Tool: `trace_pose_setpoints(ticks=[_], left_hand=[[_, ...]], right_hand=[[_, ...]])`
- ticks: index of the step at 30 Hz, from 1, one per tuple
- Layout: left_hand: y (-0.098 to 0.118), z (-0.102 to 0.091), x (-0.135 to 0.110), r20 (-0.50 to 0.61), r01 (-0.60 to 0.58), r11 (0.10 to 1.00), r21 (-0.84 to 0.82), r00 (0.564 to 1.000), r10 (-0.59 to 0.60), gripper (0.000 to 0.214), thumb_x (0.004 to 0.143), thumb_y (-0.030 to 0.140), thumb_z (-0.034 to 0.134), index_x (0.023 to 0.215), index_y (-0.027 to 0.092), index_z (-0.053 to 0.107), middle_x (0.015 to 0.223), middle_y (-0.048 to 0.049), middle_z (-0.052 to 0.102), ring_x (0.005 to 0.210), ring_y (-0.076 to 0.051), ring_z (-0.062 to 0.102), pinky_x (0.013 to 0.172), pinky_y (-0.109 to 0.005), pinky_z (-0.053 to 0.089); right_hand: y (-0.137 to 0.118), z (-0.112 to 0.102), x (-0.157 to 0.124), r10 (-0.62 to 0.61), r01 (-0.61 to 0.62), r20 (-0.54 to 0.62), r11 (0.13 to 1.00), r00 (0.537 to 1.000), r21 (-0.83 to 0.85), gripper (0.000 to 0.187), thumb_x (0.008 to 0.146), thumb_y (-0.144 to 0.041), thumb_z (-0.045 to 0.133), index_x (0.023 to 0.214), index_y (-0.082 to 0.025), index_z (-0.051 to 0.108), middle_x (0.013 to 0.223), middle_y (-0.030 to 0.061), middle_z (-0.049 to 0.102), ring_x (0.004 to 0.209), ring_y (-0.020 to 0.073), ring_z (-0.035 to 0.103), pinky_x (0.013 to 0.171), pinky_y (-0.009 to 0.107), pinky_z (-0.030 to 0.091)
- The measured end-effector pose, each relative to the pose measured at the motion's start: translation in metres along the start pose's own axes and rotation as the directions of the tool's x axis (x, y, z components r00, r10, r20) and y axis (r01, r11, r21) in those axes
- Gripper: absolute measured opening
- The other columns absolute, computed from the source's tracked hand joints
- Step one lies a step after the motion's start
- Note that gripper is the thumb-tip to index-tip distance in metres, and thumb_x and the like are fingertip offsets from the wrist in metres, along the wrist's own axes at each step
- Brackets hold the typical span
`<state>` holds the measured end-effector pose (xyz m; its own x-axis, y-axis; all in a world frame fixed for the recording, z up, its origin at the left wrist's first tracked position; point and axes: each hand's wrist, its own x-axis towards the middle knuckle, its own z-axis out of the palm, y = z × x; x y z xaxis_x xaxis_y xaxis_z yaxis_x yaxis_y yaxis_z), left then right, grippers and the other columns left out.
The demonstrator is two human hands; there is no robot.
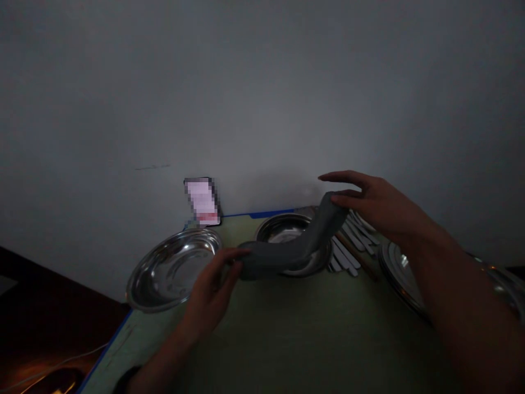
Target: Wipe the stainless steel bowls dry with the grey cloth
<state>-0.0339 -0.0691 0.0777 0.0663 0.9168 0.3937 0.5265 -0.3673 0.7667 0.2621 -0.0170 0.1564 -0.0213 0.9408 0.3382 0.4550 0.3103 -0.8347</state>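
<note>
A folded grey cloth (283, 258) hangs in the air between my two hands, bent upward at its right end. My left hand (209, 290) is closed on the cloth's left end, thumb and fingers pinching it. At the raised right end, my right hand (383, 205) grips the cloth between thumb and a finger, while another finger stretches out above it. Beneath the cloth stands a round metal bowl (270, 221), partly covered from view. A larger shiny metal basin (137, 284) is just beyond my left hand, tilted or seen at a slant.
Several pale-handled utensils (344, 257) lie right of the bowl. Round metal dishes (396, 276) sit partly behind my right forearm. A lit phone (204, 201) leans on the grey wall (254, 98). The green tabletop (295, 334) has a blue edge at left.
</note>
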Motion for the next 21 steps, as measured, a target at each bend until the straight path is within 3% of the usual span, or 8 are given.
trace_pose_setpoints(ticks=[2,4,7,10,14,17,21], left_hand=[[0.010,-0.012,0.015,-0.025,0.059,0.998,0.013,0.998,-0.059,0.026,0.085,0.038,0.055,0.101,0.023,0.069,0.096,-0.0045,0.070,0.089,-0.021,0.065,0.079,-0.035,0.053],[0.022,-0.023,0.032,0.015,0.104,0.995,-0.003,0.994,-0.104,0.039,0.076,0.037,0.067,0.113,0.024,0.063,0.099,-0.0036,0.069,0.091,-0.022,0.065,0.081,-0.036,0.054],[0.040,-0.037,0.058,0.016,0.088,0.990,-0.107,0.996,-0.086,0.057,0.067,0.032,0.074,0.121,0.023,0.056,0.104,-0.0036,0.069,0.098,-0.023,0.065,0.084,-0.035,0.054],[0.056,-0.051,0.082,-0.041,0.065,0.997,-0.046,0.997,-0.067,0.052,0.070,0.032,0.072,0.119,0.023,0.058,0.102,-0.0039,0.070,0.095,-0.023,0.066,0.080,-0.034,0.054],[0.069,-0.064,0.100,-0.051,-0.011,0.988,0.152,0.999,0.019,0.040,0.077,0.036,0.067,0.115,0.021,0.065,0.097,-0.0037,0.072,0.087,-0.021,0.064,0.078,-0.035,0.050],[0.068,-0.067,0.102,-0.016,-0.069,0.947,0.313,0.997,0.078,0.030,0.082,0.039,0.062,0.103,0.020,0.070,0.092,-0.0037,0.073,0.083,-0.021,0.063,0.077,-0.034,0.047],[0.055,-0.063,0.105,0.043,-0.170,0.882,0.439,0.985,0.168,0.026,0.086,0.040,0.054,0.085,0.018,0.068,0.080,-0.0045,0.068,0.073,-0.020,0.061,0.071,-0.034,0.047]], right_hand=[[0.004,-0.004,0.001,0.006,-0.005,-0.013,0.994,1.000,0.108,0.034,0.079,-0.027,0.065,0.114,-0.031,0.066,0.096,0.0027,0.073,0.087,0.0256,0.069,0.076,0.043,0.058],[0.006,-0.008,0.001,-0.007,0.002,0.015,0.965,1.000,0.261,0.037,0.076,-0.029,0.070,0.113,-0.031,0.066,0.118,0.0033,0.068,0.100,0.0266,0.067,0.083,0.042,0.057],[0.004,-0.011,-0.001,-0.037,-0.002,0.087,0.913,0.996,0.409,0.055,0.068,-0.023,0.076,0.119,-0.033,0.061,0.142,0.0005,0.051,0.112,0.0255,0.062,0.089,0.038,0.055],[-0.001,-0.013,-0.003,-0.058,-0.019,0.166,0.903,0.984,0.430,0.067,0.067,-0.016,0.075,0.128,-0.033,0.055,0.132,0.0004,0.060,0.107,0.0228,0.065,0.091,0.037,0.056],[-0.003,-0.015,-0.002,-0.097,0.042,0.217,0.968,0.971,0.246,0.043,0.073,-0.017,0.066,0.115,-0.027,0.066,0.111,0.0016,0.072,0.102,0.0223,0.068,0.094,0.040,0.054],[-0.001,-0.016,0.000,-0.154,0.154,0.140,0.988,0.978,0.016,0.022,0.078,-0.017,0.060,0.095,-0.023,0.072,0.097,0.0023,0.075,0.092,0.0205,0.069,0.091,0.039,0.054],[0.003,-0.015,0.002,-0.178,0.180,0.033,0.981,0.983,-0.074,0.021,0.081,-0.018,0.054,0.094,-0.020,0.071,0.089,0.0040,0.074,0.083,0.0189,0.069,0.080,0.035,0.054]])
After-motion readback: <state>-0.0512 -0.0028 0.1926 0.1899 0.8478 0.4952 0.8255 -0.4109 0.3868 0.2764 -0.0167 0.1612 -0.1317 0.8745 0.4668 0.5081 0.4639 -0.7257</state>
